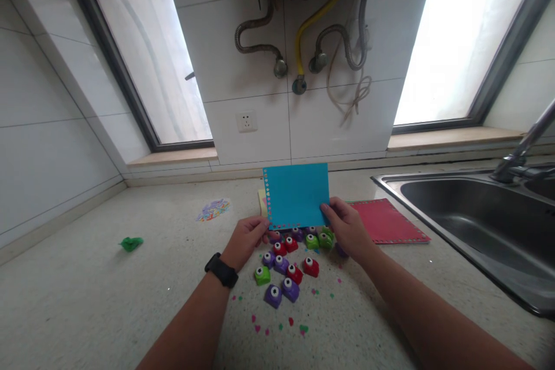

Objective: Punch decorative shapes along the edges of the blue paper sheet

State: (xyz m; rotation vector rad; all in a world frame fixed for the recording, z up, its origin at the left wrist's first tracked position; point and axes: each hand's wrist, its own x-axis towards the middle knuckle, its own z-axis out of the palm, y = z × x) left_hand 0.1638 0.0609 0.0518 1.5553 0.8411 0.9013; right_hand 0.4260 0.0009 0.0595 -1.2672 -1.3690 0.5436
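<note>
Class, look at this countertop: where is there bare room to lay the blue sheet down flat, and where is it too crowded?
Bare counter lies left of the left hand, between the green scrap and the craft punches. Another bare strip runs between the red sheet and the sink rim. It is crowded under the blue sheet, which both hands hold, right hand included: punches and confetti.

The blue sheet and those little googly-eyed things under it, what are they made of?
The blue sheet looks like matte craft paper or thin foam: flat, stiff, tiny shapes punched along two edges. The little punches look like glossy moulded plastic, since they shine in bright red, green and purple.
</note>
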